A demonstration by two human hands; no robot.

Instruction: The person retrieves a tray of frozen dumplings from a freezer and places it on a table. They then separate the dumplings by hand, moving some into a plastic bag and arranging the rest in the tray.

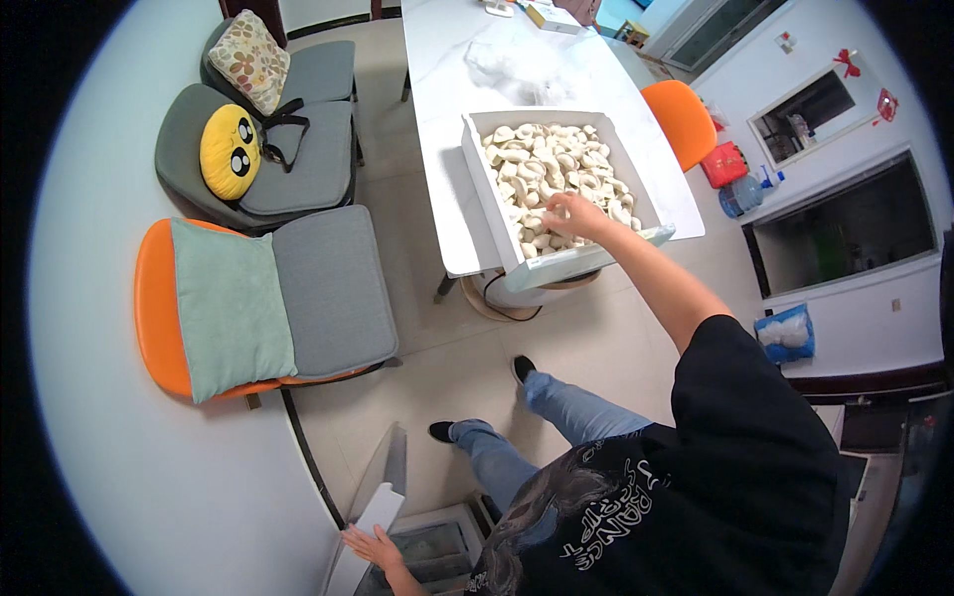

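Observation:
A white freezer drawer (pixel 484 195) with a pale translucent front stands on the near end of the table, filled with many whitish dumplings (pixel 551 160). My right hand (pixel 574 216) reaches over the drawer's front, fingers bent down among the dumplings. Whether a dumpling is between its fingertips I cannot tell. At the lower left, my left hand (pixel 375 547) lies with fingers spread against a white panel (pixel 380 506), which has a clear, glossy part above it. Beside that panel is an open grey compartment (pixel 436 551), partly hidden by my body.
The white marble-patterned table (pixel 440 97) carries crumpled clear plastic (pixel 514 71) and a small box (pixel 553 18). Cushioned chairs (pixel 332 290) line the left wall. An orange chair (pixel 680 123) stands at the right. A round stool-like base with a black cable (pixel 522 319) is under the table's edge.

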